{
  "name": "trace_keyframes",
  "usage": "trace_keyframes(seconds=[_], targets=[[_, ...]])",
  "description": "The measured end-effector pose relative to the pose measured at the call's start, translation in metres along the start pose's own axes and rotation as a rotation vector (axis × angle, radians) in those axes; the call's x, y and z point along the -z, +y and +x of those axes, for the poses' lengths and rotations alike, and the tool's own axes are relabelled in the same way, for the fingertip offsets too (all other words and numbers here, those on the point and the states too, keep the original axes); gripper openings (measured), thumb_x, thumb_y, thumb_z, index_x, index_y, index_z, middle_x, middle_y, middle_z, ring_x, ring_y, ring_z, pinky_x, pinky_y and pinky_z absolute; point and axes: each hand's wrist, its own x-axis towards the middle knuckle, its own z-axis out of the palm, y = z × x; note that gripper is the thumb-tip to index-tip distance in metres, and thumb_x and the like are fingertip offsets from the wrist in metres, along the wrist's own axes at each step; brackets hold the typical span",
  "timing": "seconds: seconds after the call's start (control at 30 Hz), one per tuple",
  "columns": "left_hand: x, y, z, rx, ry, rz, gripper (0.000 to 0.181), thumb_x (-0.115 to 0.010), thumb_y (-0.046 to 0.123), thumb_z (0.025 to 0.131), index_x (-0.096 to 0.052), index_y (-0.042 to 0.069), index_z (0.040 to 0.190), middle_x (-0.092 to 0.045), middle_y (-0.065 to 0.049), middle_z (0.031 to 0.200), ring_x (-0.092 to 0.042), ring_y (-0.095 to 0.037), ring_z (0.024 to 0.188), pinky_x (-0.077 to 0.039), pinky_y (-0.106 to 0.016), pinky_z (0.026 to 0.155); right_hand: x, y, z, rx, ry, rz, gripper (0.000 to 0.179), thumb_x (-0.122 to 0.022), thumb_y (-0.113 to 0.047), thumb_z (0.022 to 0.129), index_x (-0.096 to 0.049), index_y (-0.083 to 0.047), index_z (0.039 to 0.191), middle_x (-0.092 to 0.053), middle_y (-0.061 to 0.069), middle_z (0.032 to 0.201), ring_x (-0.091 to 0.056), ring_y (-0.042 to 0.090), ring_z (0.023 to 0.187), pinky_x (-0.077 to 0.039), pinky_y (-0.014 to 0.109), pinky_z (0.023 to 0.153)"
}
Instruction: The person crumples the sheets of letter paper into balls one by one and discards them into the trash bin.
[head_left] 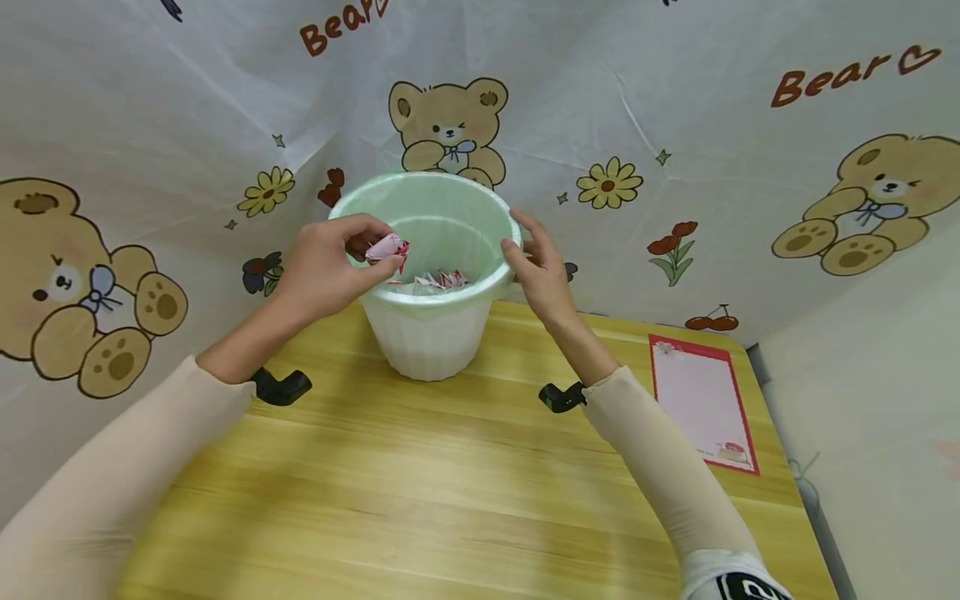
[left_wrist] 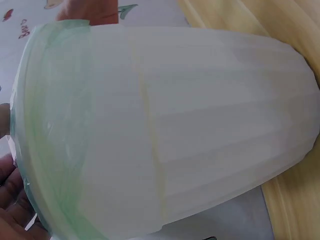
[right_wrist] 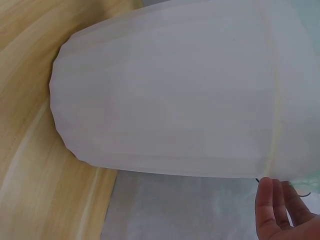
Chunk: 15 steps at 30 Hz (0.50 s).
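A white ribbed wastebasket with a pale green bag liner over its rim stands at the back of the table. Above its left rim my left hand pinches a crumpled pink, white and red wrapper between thumb and fingers. My right hand grips the right rim, thumb on top and fingers along the outside; those fingers touch the wall just under the rim in the right wrist view. Inside the basket lie several red-and-white wrapper pieces. The left wrist view shows mostly the basket's side.
A red-bordered pink card lies flat near the right edge of the wood-grain table. Behind hangs a white cloth printed with bears and flowers. Black wrist-camera mounts stick out below both wrists.
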Motion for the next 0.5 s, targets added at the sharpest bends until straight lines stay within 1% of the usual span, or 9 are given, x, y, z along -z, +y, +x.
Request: trace_keyframes(seconds=[0.23, 0.37, 0.5], targets=[[0.005, 0.002, 0.022, 0.004, -0.095, 0.067, 0.019, -0.083, 0.023, 0.092, -0.079, 0.013, 0.108, -0.079, -0.003, 0.093, -0.068, -0.015, 0.077, -0.047, -0.015, 0.068, 0.0, 0.0, 0.0, 0.03, 0.003, -0.025, 0.053, -0.059, -0.034, 0.109, -0.048, -0.034, 0.161, -0.067, 0.027, 0.14, -0.069, 0.05, 0.12, -0.061, 0.026, 0.082], [0.006, 0.006, 0.029, 0.022, -0.144, 0.101, 0.02, -0.082, 0.025, 0.094, -0.079, 0.013, 0.11, -0.078, -0.003, 0.098, -0.07, -0.016, 0.081, -0.048, -0.016, 0.07, 0.0, -0.001, 0.0, 0.032, 0.004, -0.029, 0.053, -0.059, -0.034, 0.109, -0.048, -0.033, 0.162, -0.067, 0.028, 0.139, -0.07, 0.05, 0.117, -0.06, 0.023, 0.08], [0.007, 0.008, 0.033, 0.054, -0.172, 0.111, 0.029, -0.081, 0.025, 0.095, -0.076, 0.012, 0.12, -0.078, -0.005, 0.107, -0.074, -0.02, 0.091, -0.05, -0.019, 0.076, -0.001, 0.0, 0.0, 0.033, 0.005, -0.043, 0.054, -0.058, -0.034, 0.109, -0.047, -0.033, 0.162, -0.067, 0.027, 0.139, -0.07, 0.048, 0.116, -0.06, 0.023, 0.08]])
